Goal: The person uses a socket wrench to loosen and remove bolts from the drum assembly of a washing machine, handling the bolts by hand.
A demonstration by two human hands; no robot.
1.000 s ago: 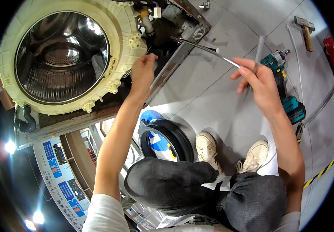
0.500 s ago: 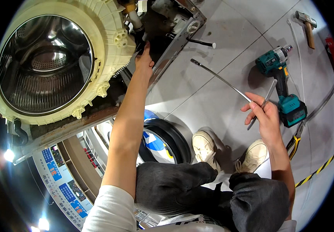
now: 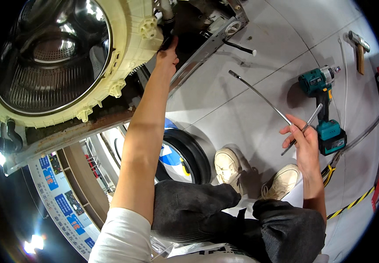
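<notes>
My left hand (image 3: 167, 59) reaches into the open lower part of a washing machine, beside the cream plastic tub (image 3: 130, 57) with its shiny steel drum (image 3: 55, 57). Its thumb points up against a dark hose-like part (image 3: 167, 30), and its other fingers look curled. What they grip is hidden in shadow. My right hand (image 3: 304, 138) is closed around a T-handle socket wrench (image 3: 266, 100), above the floor. The crossbar lies in the fingers, and the long thin shaft points up and left toward the machine's metal frame (image 3: 207, 50).
A teal cordless impact wrench (image 3: 319, 85) and a hammer (image 3: 359, 52) lie on the tiled floor at right. Yellow-handled pliers (image 3: 331, 168) lie below. A black rubber ring-shaped part (image 3: 198, 153) is by my shoes. A black rod (image 3: 240, 47) juts from the frame.
The view has shifted a little, so the machine sits higher and the floor tools lie lower and further right. Both hands keep nearly the same pose, the wrench still in my right hand.
</notes>
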